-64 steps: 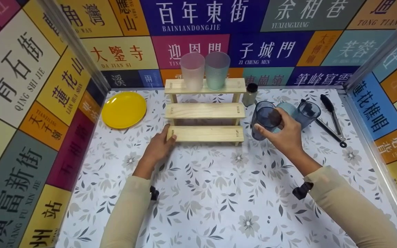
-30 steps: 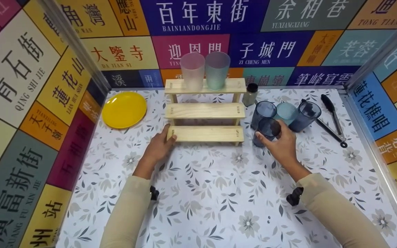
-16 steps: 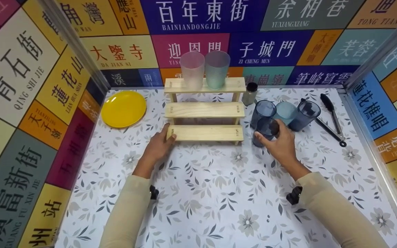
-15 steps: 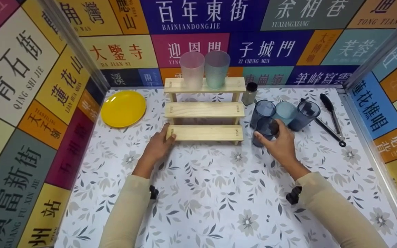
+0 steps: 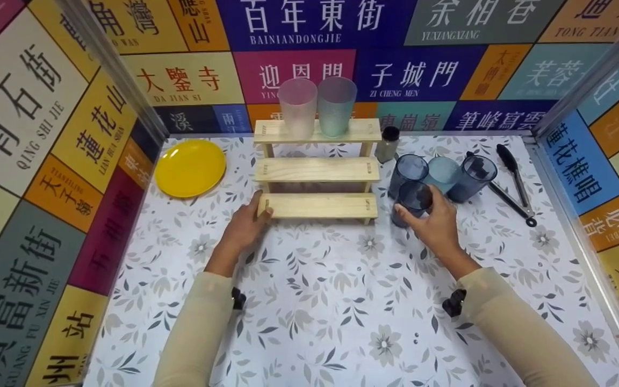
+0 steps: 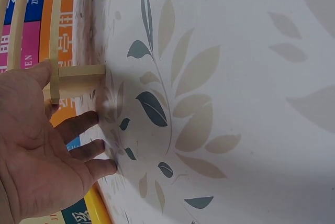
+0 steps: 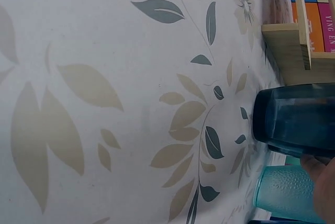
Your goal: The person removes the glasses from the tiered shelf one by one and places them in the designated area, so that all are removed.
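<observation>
My left hand [image 5: 244, 227] grips the left end of the bottom step of a three-tier wooden stand [image 5: 317, 206]. In the left wrist view the thumb [image 6: 43, 72] lies against the board's end and the other fingers spread below it. Right of the stand, my right hand [image 5: 438, 223] holds a dark blue tumbler [image 5: 410, 214], thumb on its near side and fingers round the right. That cup is upright, close in front of another dark blue tumbler [image 5: 407, 171]. Beside them are a frosted teal tumbler [image 5: 445, 173] and a third dark blue one [image 5: 472, 180].
On the top tier stand a frosted pink tumbler [image 5: 298, 107] and a frosted green one [image 5: 336, 107]. A small black-capped jar [image 5: 388, 145] is right of the stand. Black-tipped tongs [image 5: 515, 174] lie far right, and a yellow plate [image 5: 190, 169] at left. Printed panels [image 5: 293, 21] enclose the table.
My right hand has brought the dark blue tumbler toward me and down, from over the other dark blue one to just in front of it. The left hand keeps its grip on the stand.
</observation>
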Action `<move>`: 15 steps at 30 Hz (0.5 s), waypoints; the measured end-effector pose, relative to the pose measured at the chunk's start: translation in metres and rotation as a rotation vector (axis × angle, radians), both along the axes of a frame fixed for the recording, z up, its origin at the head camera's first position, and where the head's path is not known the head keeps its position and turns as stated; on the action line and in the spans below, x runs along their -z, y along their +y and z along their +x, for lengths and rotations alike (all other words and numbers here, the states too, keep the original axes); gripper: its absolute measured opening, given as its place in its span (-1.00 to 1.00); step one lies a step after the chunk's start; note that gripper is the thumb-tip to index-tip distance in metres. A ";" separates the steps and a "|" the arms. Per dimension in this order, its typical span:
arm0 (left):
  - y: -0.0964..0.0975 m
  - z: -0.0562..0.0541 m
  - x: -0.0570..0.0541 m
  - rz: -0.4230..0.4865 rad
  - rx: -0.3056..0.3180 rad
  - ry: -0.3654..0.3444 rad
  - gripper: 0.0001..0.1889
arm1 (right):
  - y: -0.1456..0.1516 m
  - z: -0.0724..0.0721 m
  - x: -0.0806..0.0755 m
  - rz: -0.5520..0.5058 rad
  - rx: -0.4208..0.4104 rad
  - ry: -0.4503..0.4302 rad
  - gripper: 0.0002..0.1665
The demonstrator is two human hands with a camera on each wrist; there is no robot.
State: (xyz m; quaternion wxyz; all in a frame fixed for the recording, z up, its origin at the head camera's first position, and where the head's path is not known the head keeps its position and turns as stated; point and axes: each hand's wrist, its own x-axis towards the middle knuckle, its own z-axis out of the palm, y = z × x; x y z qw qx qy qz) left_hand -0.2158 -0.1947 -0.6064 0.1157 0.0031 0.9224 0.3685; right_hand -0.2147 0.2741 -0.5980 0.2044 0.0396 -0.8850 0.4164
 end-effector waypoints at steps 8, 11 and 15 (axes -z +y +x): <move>-0.001 0.001 -0.001 0.008 0.013 -0.013 -0.21 | 0.001 0.001 -0.001 0.001 0.008 -0.027 -0.03; -0.002 -0.001 0.002 0.002 0.017 -0.001 -0.19 | 0.001 0.000 -0.003 0.018 0.001 -0.032 -0.03; -0.003 -0.001 0.004 0.005 0.015 0.011 -0.19 | 0.001 0.001 -0.007 0.055 0.004 -0.064 -0.03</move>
